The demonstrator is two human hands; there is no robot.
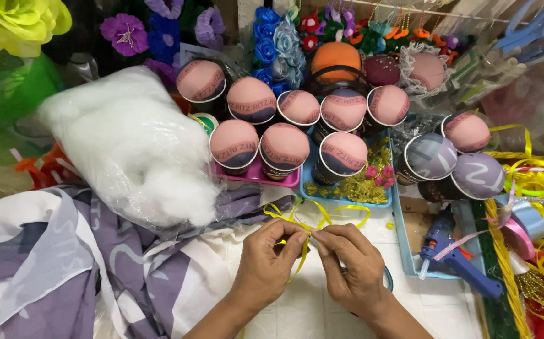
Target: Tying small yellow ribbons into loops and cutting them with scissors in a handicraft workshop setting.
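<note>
A thin yellow ribbon [318,218] is looped into a bow shape just above both hands, with a tail hanging down between them. My left hand [271,259] pinches the ribbon's middle from the left. My right hand [353,263] pinches it from the right, fingertips almost touching the left hand's. Both hands hover over a white tiled surface [297,314] near the bottom centre. Just beyond the ribbon stand several dark cups topped with pink fabric domes [283,147].
A clear bag of white stuffing [130,141] lies at the left over purple-and-white cloth [65,263]. A blue glue gun [454,254] rests in a blue tray at the right. Ribbon spools [523,229], yellow ribbons and fabric flowers [278,37] crowd the right and back.
</note>
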